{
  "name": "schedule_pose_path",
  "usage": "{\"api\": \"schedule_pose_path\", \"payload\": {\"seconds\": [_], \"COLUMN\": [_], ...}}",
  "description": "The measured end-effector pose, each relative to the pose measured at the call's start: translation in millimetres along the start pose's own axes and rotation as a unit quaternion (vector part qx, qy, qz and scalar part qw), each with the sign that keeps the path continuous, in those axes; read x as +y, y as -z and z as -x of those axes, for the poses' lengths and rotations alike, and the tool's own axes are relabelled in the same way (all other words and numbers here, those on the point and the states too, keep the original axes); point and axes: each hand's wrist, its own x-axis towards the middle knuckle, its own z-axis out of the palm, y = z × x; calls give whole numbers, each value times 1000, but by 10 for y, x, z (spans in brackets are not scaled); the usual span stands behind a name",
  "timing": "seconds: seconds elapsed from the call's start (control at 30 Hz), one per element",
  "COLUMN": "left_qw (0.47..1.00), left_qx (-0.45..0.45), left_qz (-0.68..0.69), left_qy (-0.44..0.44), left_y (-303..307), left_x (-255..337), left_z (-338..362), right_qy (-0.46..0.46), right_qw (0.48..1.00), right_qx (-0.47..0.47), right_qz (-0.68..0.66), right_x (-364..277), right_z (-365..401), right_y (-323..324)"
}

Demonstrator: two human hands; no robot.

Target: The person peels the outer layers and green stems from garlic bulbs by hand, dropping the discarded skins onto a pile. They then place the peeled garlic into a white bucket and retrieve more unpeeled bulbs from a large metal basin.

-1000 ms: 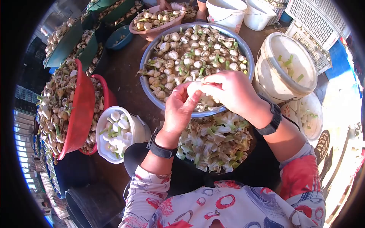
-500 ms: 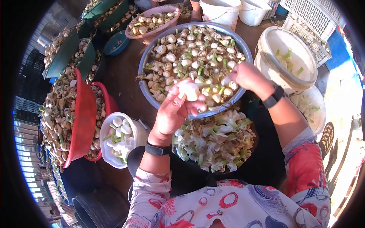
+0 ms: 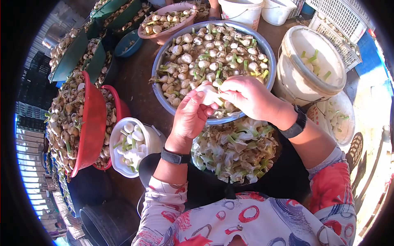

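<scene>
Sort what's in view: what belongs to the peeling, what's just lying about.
Seems in use:
left hand
right hand
held bulb
blue basin
peelings
white bucket of peeled bulbs

Apparently just lying about:
black tub
small blue bowl
white crates

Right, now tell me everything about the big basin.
The basin is wide and round, its smooth rim blue-grey; metal or plastic, I cannot tell. It sits upright, full of dirty bulbs, some with green stems, in brownish water. Peelings are heaped at its near side, where the left hand and right hand hold a pale bulb above it.
</scene>
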Motion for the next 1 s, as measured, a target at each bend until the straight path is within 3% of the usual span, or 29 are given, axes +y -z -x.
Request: {"api": "schedule_pose_path", "payload": {"seconds": [0.13, 0.2, 0.23, 0.3, 0.33, 0.4, 0.43, 0.6, 0.77, 0.83, 0.9, 0.97, 1.0], "left_qw": [999, 996, 993, 989, 989, 985, 984, 977, 980, 970, 975, 977, 981], "left_qx": [-32, -78, -67, 4, 9, -24, -26, -26, -70, 4, -18, -25, -47], "left_qz": [-25, -36, -93, -140, -138, -168, -169, -210, -187, -242, -223, -196, -159], "left_qy": [-33, -20, -35, -52, -48, -42, -42, -23, -2, -2, 0, -80, -104], "left_y": [-33, -68, -102, -113, -86, -49, -44, -66, -30, -119, -60, -142, -103], "left_x": [-17, -10, 5, -34, -50, -28, -8, 7, 36, 23, 3, 33, 30], "left_z": [11, 16, 32, 37, 67, -19, -34, 29, 54, 73, 73, 102, 96], "right_qy": [-27, -153, -168, -81, -84, -135, -93, 1, 21, 27, -32, -135, -212], "right_qw": [998, 961, 974, 989, 989, 983, 979, 986, 984, 983, 984, 963, 973], "right_qx": [-19, -33, -43, 38, 34, -118, -150, -137, -129, -118, -67, -43, -40], "right_qz": [61, 229, 147, 120, 116, 43, 104, 93, 122, 140, 160, 228, 76], "right_x": [64, 205, 181, -7, -76, -141, -63, 47, -70, -85, -72, 44, 25], "right_z": [-35, -61, -76, -96, -79, -108, -79, -25, -11, -8, 29, 27, 21], "right_y": [72, 99, 126, 119, 102, 160, 136, 86, 85, 55, -39, -27, 3]}}
